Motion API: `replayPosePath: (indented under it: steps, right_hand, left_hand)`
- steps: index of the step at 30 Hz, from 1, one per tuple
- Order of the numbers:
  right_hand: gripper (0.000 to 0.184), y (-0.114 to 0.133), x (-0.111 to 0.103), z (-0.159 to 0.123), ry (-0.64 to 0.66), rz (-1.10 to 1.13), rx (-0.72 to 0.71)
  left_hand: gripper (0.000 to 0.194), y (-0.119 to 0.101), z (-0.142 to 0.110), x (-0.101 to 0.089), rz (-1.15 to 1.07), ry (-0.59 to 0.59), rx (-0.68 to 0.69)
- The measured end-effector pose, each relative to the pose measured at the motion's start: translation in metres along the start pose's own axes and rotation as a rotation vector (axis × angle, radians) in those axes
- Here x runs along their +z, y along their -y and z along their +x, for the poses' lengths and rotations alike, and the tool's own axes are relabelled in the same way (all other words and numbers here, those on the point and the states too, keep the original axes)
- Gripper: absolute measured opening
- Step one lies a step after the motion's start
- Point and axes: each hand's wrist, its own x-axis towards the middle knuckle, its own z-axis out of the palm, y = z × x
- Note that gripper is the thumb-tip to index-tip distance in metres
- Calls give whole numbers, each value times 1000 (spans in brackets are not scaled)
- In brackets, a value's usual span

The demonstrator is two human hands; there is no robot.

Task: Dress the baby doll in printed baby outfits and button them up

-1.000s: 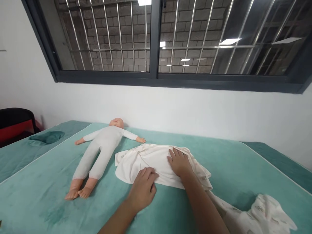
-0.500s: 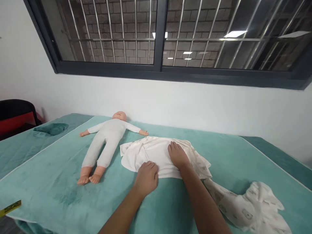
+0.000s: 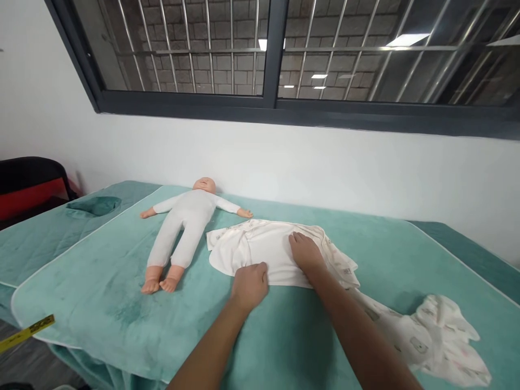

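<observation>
A cream baby garment (image 3: 254, 249) lies spread on a teal padded surface (image 3: 101, 292). My left hand (image 3: 249, 284) is closed at its near hem, fingers curled over the edge of the fabric. My right hand (image 3: 305, 252) lies flat on the middle of the garment, fingers stretched out. To the left a baby doll (image 3: 182, 227) in a white suit lies on its back, head toward the wall, one arm touching the garment's far edge. A printed cloth (image 3: 434, 336) trails from the garment to the right, partly under my right forearm.
A white wall and a dark-framed barred window (image 3: 276, 54) stand behind the surface. A second teal mat with a small teal cloth (image 3: 95, 206) lies at the left, beside a black and red chair (image 3: 28, 187). A yellow tape strip (image 3: 26, 333) shows at lower left.
The view has drawn back and down. My left hand has slid from the garment's middle to its near hem and curled up. My right hand stays flat on the garment.
</observation>
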Motion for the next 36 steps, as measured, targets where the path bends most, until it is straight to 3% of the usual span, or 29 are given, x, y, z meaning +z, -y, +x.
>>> replayPosePath:
  steps: [4,11,14,18,23,31,36]
  right_hand:
    - [44,4,-2,-26,12,51,107]
    - [49,27,-5,-137,-97,339,99]
    - [45,29,-5,-163,-182,387,124]
    - [33,20,-7,-154,-231,359,130]
    - [28,5,-9,-131,-172,344,61]
    - [29,9,-10,-138,-136,410,74]
    - [29,13,-19,-141,-275,526,127]
  left_hand:
    - [30,0,0,-1,-13,4,-3]
    - [33,1,2,0,-28,18,9]
    - [33,2,2,1,-28,26,14]
    - [31,2,1,1,-25,22,26]
    - [31,2,1,2,-30,-1,27]
    - [29,3,0,2,-38,-28,21]
    - [30,2,1,2,-31,-32,16]
